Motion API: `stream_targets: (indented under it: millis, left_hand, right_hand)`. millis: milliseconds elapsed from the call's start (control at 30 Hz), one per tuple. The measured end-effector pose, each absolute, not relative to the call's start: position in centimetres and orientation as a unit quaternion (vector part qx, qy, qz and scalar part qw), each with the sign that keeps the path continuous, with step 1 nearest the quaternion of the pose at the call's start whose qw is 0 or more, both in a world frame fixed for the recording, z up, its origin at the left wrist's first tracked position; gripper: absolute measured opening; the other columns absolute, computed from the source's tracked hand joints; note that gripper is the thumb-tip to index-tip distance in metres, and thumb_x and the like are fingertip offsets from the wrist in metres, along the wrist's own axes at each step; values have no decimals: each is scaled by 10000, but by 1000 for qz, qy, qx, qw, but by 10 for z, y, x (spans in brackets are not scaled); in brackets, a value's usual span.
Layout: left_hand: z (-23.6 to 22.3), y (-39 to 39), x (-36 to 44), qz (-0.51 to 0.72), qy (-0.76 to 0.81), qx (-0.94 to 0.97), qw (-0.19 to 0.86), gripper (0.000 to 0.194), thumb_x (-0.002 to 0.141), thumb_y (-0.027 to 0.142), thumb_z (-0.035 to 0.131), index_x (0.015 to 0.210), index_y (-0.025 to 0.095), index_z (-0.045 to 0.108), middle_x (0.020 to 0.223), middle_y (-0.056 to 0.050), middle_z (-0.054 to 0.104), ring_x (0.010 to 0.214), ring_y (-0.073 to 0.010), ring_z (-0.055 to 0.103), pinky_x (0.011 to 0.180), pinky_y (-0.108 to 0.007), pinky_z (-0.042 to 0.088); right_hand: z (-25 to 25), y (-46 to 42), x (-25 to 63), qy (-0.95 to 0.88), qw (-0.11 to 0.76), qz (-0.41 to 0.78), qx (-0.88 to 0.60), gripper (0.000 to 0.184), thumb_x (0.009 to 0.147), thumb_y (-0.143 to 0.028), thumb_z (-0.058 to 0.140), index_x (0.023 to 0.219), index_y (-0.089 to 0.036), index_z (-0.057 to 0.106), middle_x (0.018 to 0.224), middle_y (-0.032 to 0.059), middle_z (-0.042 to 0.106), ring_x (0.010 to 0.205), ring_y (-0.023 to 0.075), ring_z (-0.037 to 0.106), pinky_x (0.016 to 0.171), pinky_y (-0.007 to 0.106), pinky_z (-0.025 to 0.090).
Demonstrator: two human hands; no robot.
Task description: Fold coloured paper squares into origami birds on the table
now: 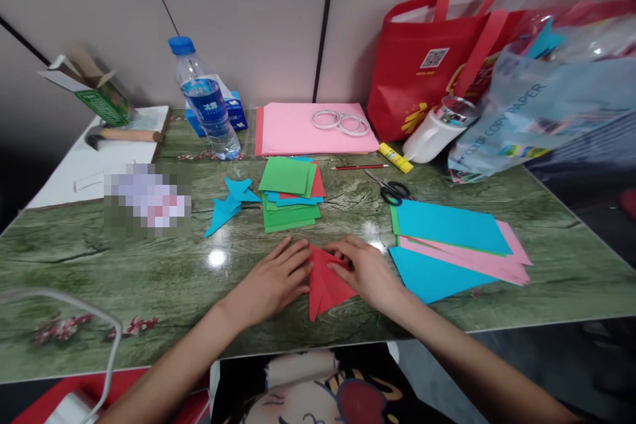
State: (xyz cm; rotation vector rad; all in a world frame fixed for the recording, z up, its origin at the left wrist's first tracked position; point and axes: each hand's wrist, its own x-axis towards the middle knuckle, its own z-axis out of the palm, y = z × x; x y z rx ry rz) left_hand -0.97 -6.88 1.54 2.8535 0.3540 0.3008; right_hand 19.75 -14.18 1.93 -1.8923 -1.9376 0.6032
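A folded piece of red paper (325,281) lies on the table in front of me, with creases and a pointed lower corner. My left hand (278,281) rests flat at its left edge, fingers stretched out and tips touching the paper. On the other side, my right hand (365,271) has its thumb and fingers curled together on the paper's upper right part. Beyond my hands is a stack of green, red and blue paper squares (288,185). Folded blue paper shapes (231,205) lie to the left of that stack.
Blue, pink and green sheets (447,228) lie at right, near black-handled scissors (395,191), a yellow glue stick (396,158) and a pencil (360,167). Behind stand a water bottle (206,103), pink paper (293,129) with two rings, and a red bag (412,73). A hammer (124,136) lies left.
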Motion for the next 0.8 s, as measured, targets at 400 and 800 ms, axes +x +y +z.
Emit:
stream_targets:
  millis: [400,800]
  left_hand:
    - [16,-71,-3,94,144,982,78,194,878,305,477,987,169,563,1244,-110,540,1222,-244,442,1060,-494,298]
    - [18,-77,-1,66,125,990,-5,170,901,256,411,927,162,551,1252,-100,528,1170,-268,466,1015,-511,308]
  right_hand:
    - [6,-154,185,-708,240,129,-651,287,856,-164,453,1088,-167,622,859,77,542,746,174,561,650,289,487]
    - [5,-153,184,-689,282,162,-648,281,835,-138,468,1057,-181,634,847,62,562,736,162,570,661,285,491]
